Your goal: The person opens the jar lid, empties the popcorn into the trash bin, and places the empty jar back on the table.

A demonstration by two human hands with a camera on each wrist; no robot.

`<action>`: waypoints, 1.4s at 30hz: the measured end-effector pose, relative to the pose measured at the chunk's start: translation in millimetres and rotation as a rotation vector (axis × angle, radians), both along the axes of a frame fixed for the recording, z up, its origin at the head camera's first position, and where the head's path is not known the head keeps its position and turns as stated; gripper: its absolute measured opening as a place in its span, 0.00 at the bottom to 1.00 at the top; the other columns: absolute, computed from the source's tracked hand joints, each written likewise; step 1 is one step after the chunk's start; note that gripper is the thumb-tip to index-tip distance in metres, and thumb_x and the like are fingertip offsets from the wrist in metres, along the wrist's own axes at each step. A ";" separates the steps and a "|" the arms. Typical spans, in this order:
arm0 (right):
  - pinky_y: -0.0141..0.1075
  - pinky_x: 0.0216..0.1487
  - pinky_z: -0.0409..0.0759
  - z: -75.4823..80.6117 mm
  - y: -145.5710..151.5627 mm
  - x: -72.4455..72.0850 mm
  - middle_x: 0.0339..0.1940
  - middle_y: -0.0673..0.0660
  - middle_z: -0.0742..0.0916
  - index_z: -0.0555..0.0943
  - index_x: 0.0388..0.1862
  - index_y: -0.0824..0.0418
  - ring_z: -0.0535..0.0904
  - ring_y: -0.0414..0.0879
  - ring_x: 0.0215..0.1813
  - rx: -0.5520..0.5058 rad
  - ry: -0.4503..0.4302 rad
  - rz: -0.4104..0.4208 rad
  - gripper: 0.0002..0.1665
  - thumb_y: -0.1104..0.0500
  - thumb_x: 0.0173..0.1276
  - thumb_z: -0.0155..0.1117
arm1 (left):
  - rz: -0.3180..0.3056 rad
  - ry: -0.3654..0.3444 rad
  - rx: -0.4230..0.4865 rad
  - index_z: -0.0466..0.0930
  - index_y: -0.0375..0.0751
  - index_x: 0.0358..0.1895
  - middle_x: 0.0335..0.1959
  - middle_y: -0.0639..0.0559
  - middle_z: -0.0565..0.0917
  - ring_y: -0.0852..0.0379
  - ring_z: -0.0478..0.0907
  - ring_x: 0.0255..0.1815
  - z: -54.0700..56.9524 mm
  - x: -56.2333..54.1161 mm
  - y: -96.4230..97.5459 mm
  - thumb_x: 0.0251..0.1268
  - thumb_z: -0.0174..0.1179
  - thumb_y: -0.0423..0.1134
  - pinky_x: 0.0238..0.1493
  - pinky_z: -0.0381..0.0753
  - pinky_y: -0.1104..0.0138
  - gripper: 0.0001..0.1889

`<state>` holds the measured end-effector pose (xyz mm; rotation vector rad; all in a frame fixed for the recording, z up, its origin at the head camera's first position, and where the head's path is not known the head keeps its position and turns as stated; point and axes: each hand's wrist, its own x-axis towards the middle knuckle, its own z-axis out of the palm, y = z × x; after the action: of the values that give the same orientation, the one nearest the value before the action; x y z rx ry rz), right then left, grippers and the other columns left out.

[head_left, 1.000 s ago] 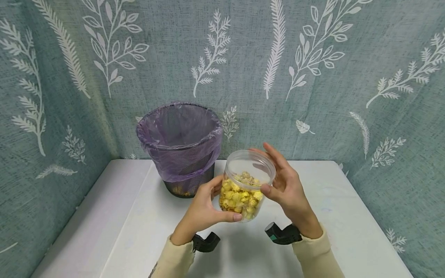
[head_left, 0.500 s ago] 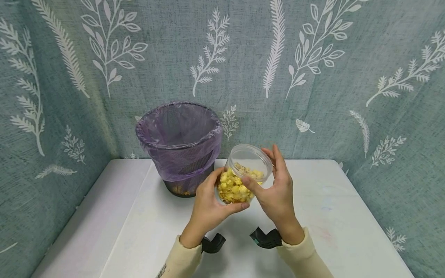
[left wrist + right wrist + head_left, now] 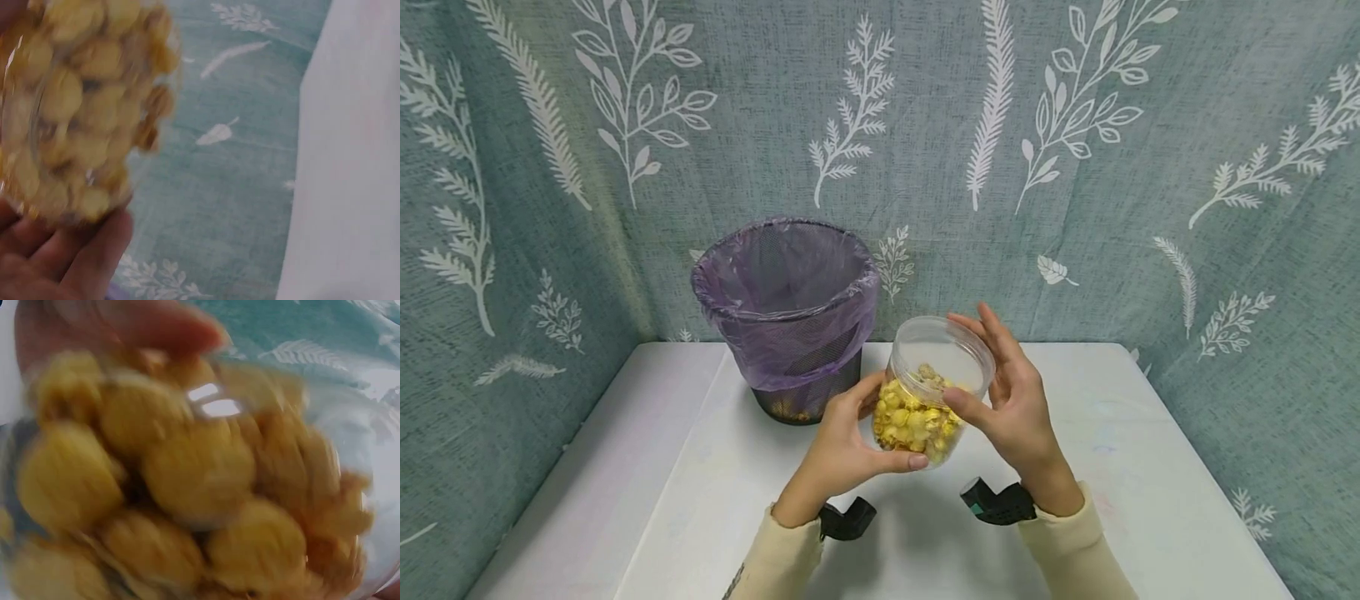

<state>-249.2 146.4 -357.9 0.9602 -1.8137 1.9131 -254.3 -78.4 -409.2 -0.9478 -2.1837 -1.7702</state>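
Both hands hold a clear round plastic jar (image 3: 901, 367), tilted, partly filled with yellow popcorn (image 3: 917, 427). The left hand (image 3: 842, 454) grips its lower part, thumb along the front and fingers round the far left side. Up at the rim, the right hand (image 3: 1018, 408) has its thumb on the near edge and its fingers behind. Whether a clear lid covers the mouth, I cannot tell. The left wrist view shows popcorn (image 3: 87, 112) through the plastic above the left fingers (image 3: 94, 256). Blurred popcorn (image 3: 194, 469) fills most of the right wrist view.
A black mesh bin (image 3: 801, 404) lined with a purple plastic bag (image 3: 790, 346) stands behind and left of the jar, with some yellow bits low inside. The white table (image 3: 700, 492) is enclosed by green leaf-patterned cloth (image 3: 925, 150).
The jar tips and shifts slightly left and up with both hands, then swings back right. Both hands keep hold of it throughout. The bin stays put.
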 end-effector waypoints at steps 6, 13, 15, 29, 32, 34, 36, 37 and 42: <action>0.39 0.72 0.74 6.8 20.8 -3.6 0.77 0.70 0.72 0.55 0.86 0.62 0.69 0.58 0.77 -0.098 -0.016 0.069 0.53 0.51 0.72 0.74 | -0.101 -0.057 0.016 0.74 0.41 0.72 0.63 0.52 0.85 0.51 0.81 0.65 3.6 0.3 -5.5 0.44 0.85 0.31 0.66 0.80 0.57 0.46; 0.33 0.73 0.71 5.2 61.6 -22.0 0.77 0.64 0.72 0.53 0.87 0.62 0.63 0.57 0.81 -0.182 -0.191 -0.157 0.48 0.67 0.75 0.66 | -0.090 -0.053 0.058 0.74 0.41 0.73 0.62 0.48 0.85 0.50 0.81 0.63 7.4 0.7 -14.0 0.44 0.84 0.29 0.63 0.81 0.58 0.46; 0.35 0.76 0.68 0.3 72.3 -30.4 0.78 0.63 0.71 0.49 0.87 0.62 0.58 0.55 0.83 -0.106 -0.254 -0.252 0.49 0.67 0.76 0.64 | -0.084 -0.058 0.068 0.74 0.41 0.73 0.62 0.48 0.85 0.50 0.81 0.63 8.5 0.8 -16.2 0.45 0.84 0.29 0.63 0.81 0.58 0.46; 0.62 0.78 0.62 -90.3 94.3 -98.4 0.81 0.72 0.66 0.40 0.86 0.72 0.58 0.68 0.82 0.545 -0.594 -0.622 0.68 0.36 0.72 0.69 | -0.096 -0.089 0.105 0.75 0.44 0.73 0.61 0.48 0.85 0.48 0.81 0.63 9.5 0.4 -18.9 0.48 0.85 0.34 0.64 0.80 0.57 0.44; 0.63 0.78 0.61 -109.7 95.3 -105.0 0.80 0.75 0.66 0.41 0.84 0.75 0.59 0.71 0.81 0.601 -0.636 -0.624 0.68 0.36 0.72 0.69 | -0.094 -0.088 0.110 0.75 0.45 0.73 0.61 0.49 0.86 0.48 0.81 0.63 10.5 1.4 -19.6 0.48 0.85 0.35 0.63 0.80 0.57 0.44; 0.63 0.78 0.60 -118.8 95.5 -107.8 0.79 0.77 0.66 0.41 0.84 0.77 0.59 0.72 0.80 0.636 -0.653 -0.621 0.68 0.37 0.72 0.69 | -0.094 -0.084 0.113 0.75 0.45 0.73 0.61 0.49 0.86 0.48 0.81 0.63 10.4 1.5 -20.1 0.48 0.85 0.35 0.63 0.80 0.57 0.44; 0.63 0.78 0.60 -125.2 95.4 -109.5 0.78 0.78 0.66 0.42 0.83 0.79 0.59 0.73 0.80 0.664 -0.649 -0.618 0.68 0.38 0.72 0.70 | -0.095 -0.080 0.116 0.75 0.44 0.73 0.61 0.48 0.86 0.48 0.81 0.63 10.1 1.4 -20.5 0.49 0.85 0.36 0.63 0.81 0.57 0.44; 0.63 0.78 0.59 -127.3 95.1 -109.8 0.78 0.79 0.66 0.43 0.83 0.79 0.59 0.74 0.79 0.674 -0.644 -0.619 0.67 0.39 0.72 0.70 | -0.095 -0.078 0.117 0.75 0.44 0.73 0.61 0.48 0.86 0.48 0.81 0.63 9.9 1.2 -20.7 0.49 0.85 0.36 0.63 0.81 0.57 0.44; 0.64 0.78 0.59 -133.6 94.1 -111.2 0.77 0.80 0.67 0.44 0.82 0.80 0.61 0.75 0.78 0.708 -0.617 -0.615 0.66 0.43 0.70 0.73 | -0.085 -0.077 0.118 0.74 0.43 0.73 0.61 0.48 0.86 0.48 0.81 0.63 11.0 1.6 -22.3 0.48 0.85 0.37 0.64 0.80 0.58 0.44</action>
<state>-360.3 240.5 -491.5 -0.1245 -2.7996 1.2434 -252.7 -100.7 -398.2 -0.9740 -2.0849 -1.9820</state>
